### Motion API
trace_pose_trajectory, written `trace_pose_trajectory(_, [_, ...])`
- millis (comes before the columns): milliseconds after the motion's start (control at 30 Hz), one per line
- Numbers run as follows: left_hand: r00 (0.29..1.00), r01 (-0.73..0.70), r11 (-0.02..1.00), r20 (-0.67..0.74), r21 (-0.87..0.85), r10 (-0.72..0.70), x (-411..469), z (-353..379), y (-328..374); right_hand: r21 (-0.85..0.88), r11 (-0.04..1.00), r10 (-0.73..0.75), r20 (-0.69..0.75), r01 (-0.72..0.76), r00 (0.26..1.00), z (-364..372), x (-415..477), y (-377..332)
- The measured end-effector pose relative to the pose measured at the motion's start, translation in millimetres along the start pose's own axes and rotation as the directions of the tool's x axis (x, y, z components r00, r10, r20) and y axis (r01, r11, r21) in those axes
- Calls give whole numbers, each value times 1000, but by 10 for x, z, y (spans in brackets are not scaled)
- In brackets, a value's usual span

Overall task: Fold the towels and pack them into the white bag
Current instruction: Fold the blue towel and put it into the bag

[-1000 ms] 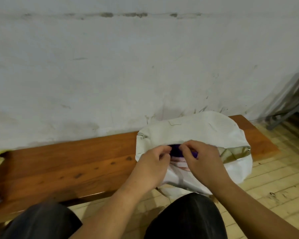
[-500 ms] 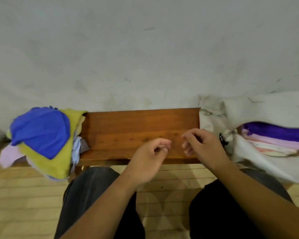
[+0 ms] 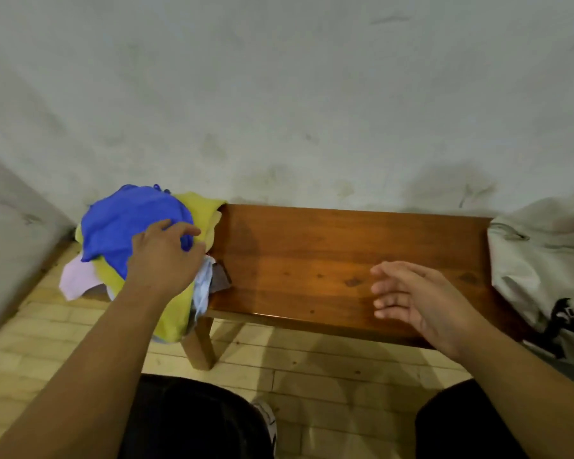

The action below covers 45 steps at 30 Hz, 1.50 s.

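Observation:
A loose pile of towels sits on the left end of the wooden bench (image 3: 328, 246). A blue towel (image 3: 123, 220) lies on top, over a yellow towel (image 3: 201, 207), a pink towel (image 3: 75, 279) and a pale blue towel (image 3: 203, 283). My left hand (image 3: 163, 256) rests on the pile, and its curled fingers pinch the right edge of the blue towel. My right hand (image 3: 418, 299) hovers over the bare bench with fingers relaxed and holds nothing. The white bag (image 3: 537, 256) stands at the bench's right end, partly cut off; its inside is hidden.
A grey plaster wall rises directly behind the bench. Below is a light wooden plank floor (image 3: 312, 366), with the bench leg (image 3: 199, 342) near my knees. My dark trousers fill the bottom edge.
My view swung left from the bag to the towel pile. Both hands left the bag; the left reached to the pile and took the blue towel's edge, and the right opened over the bench.

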<state>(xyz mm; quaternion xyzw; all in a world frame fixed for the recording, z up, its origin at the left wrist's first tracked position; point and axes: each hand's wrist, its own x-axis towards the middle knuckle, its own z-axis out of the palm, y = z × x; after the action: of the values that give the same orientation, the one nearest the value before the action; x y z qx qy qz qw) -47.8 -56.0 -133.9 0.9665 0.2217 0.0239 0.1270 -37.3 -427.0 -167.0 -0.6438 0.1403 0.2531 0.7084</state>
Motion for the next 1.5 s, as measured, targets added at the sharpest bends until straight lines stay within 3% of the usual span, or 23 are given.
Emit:
trace_pose_trajectory(233, [994,62,996,91,58,-67,106,139,22,10,1000,14,-12,-14,1000,91,48,140])
trace_pose_trajectory(367, [988,149,984,-23,-97,-152,70,19,157,32,999,5,-16,-4,1000,80,44,177])
trace_pose_trajectory(533, [967,35,989,-246,-145,-70,6,-22,409,94,995,-35,36,31,999,-28,-17,212])
trace_pose_trajectory(633, [966,-9,992,-259,-129,-25,11,42,530,95,994,-58,30,55,998,-87,-45,229])
trace_pose_trajectory(900, [957,237,965,-146,-108,-251,291,89,184,115,992,-52,4,51,999,-207,-113,225])
trace_pose_trajectory(1133, [937,113,935,-276,-337,-213,289,72,-24,161,986,-59,45,51,997,-173,-80,233])
trace_pose_trajectory(1267, [910,-52,886,-388,-461,-148,152,-34,119,99,994,-49,53,43,997,-84,-65,257])
trace_pose_trajectory(1400, [933,-255,791,-357,-556,50,-111,-31,604,87,995,-46,68,40,997,-25,-48,253])
trace_pose_trajectory(1500, [920,-384,654,-211,-651,330,-388,118,1069,67,996,-66,113,59,991,4,-45,259])
